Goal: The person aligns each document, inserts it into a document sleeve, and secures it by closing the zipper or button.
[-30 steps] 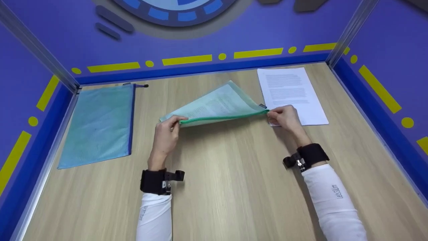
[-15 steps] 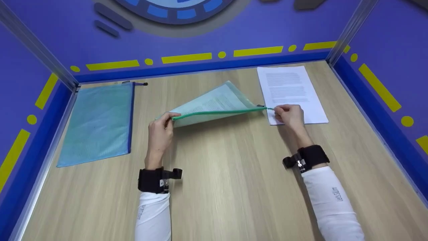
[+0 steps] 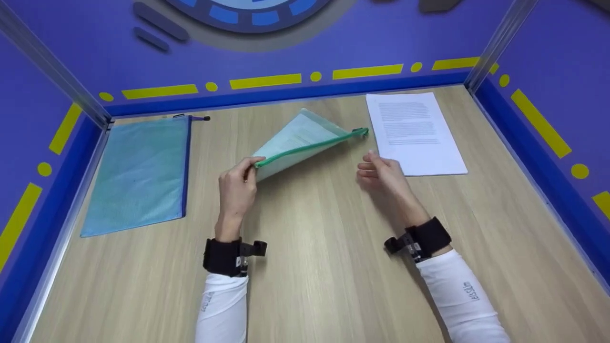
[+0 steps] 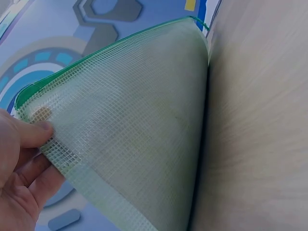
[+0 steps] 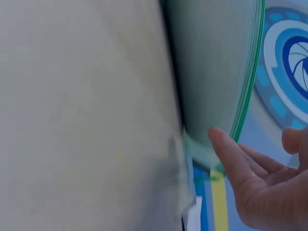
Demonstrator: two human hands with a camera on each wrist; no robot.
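Observation:
A translucent mesh zipper pouch (image 3: 290,136) with a green zipper edge (image 3: 310,146) stands tilted at the middle of the table, printed paper showing faintly inside. My left hand (image 3: 238,183) pinches its near left corner between thumb and fingers; in the left wrist view the thumb presses on the mesh (image 4: 120,106). My right hand (image 3: 383,176) is off the pouch, in front of its right end, with fingers loosely bent and nothing in them. The zipper's green pull hangs at the pouch's far right corner. In the right wrist view the right hand (image 5: 269,192) has its fingers extended near the green edge.
A blue-green zipper pouch (image 3: 138,176) with a dark blue zipper lies flat at the left. A stack of printed paper (image 3: 419,133) lies at the right, close behind the right hand. Purple panels (image 3: 267,62) wall the wooden table (image 3: 324,257) at the back and sides.
My right hand has let go of the zipper pull and moved left and toward me. The pouch's right end has swung back and left, while the left hand keeps its pinch.

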